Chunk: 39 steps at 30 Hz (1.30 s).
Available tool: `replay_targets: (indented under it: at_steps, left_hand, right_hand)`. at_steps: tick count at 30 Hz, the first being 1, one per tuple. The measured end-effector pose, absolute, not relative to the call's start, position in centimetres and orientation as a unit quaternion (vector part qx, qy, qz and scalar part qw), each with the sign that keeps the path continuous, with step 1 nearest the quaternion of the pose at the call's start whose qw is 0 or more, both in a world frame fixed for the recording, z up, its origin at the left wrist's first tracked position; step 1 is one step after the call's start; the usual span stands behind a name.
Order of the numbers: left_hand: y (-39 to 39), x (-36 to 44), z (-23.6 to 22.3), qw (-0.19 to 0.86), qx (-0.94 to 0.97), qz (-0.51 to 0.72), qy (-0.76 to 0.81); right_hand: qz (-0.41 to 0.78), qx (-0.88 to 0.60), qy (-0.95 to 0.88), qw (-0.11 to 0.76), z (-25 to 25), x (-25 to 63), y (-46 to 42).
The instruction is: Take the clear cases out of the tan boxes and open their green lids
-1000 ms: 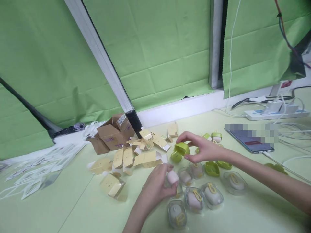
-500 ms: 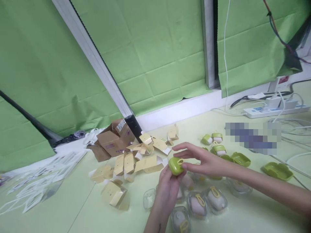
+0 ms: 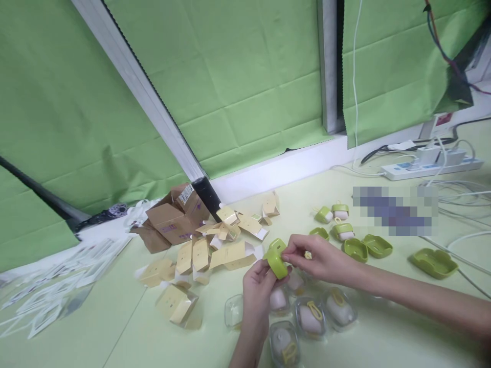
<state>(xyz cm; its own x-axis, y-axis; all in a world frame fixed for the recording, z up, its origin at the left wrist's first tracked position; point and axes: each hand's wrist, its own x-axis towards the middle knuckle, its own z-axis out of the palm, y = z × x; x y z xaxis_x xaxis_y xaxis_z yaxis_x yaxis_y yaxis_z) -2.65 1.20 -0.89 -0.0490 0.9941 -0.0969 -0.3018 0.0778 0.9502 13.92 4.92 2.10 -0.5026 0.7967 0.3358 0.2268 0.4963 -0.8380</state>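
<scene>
Upright in my left hand (image 3: 258,291) is a small glossy green cover (image 3: 276,259) with a slot in its top, closed between thumb and fingers. My right hand (image 3: 312,257) pinches against the cover's right side, fingertips together. A bit of yellow strap loop (image 3: 308,254) shows between the right thumb and curled fingers. Whether the pale rounded piece sits inside the cover is hidden. Just below the hands, clear plastic cases (image 3: 310,318) hold pale rounded pieces with yellow loops. An empty-looking clear shell (image 3: 233,311) lies left of my left wrist.
Open green shells (image 3: 378,246) and a flower-shaped green tray (image 3: 435,263) lie beyond my right forearm, near several green-and-white pieces (image 3: 340,210). Opened yellow boxes (image 3: 232,255) and a brown carton (image 3: 176,217) are at left. A power strip (image 3: 431,168) with cables stands back right.
The green cover came over to my left hand, which held a pale rounded piece before. Since then the cover has tilted upright, and my right fingers have closed in at its side.
</scene>
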Motion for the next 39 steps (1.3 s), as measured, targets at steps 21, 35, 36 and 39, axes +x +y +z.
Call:
replay_targets:
  at_steps: [21, 35, 36, 39]
  left_hand:
    - [2.9, -2.3, -0.5, 0.21, 0.732, 0.278, 0.585]
    - [3.3, -4.6, -1.5, 0.146, 0.709, 0.425, 0.544]
    - [3.2, -4.6, -1.3, 0.148, 0.701, 0.441, 0.54]
    - [3.0, -4.4, -0.9, 0.187, 0.691, 0.474, 0.513]
  right_hand:
    - [0.185, -0.383, -0.859, 0.285, 4.2, 19.8, 11.1]
    - [0.019, -0.564, -0.817, 0.116, -0.4, 19.5, 14.9]
    - [0.017, -0.582, -0.807, 0.1, -0.3, 19.9, 15.5]
    - [0.026, -0.614, -0.786, 0.061, -0.5, 20.4, 16.8]
